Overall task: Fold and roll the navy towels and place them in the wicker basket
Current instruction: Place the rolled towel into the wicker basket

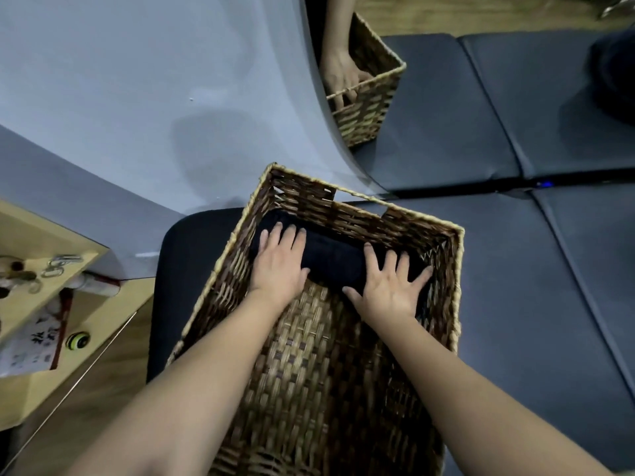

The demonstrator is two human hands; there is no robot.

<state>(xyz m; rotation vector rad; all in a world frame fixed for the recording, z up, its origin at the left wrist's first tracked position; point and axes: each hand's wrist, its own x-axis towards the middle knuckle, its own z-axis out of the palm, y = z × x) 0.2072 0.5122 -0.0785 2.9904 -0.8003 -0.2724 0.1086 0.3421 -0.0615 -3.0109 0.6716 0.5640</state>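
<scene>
Fingers of both hands, left (279, 266) and right (391, 286), press spread on the rolled towel (335, 259); basket (343, 207) seemingly unlabelled.

One rolled navy towel (335, 257), one wicker basket (220, 266), two hands.

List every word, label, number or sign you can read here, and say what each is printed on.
Nothing can be read for certain.
White packet on the wooden shelf, left: dark printed characters, too blurred to read.
White tube with a red band on the same shelf: print too small to read.
Wicker basket, navy towel, dark cushions: no text.
</scene>
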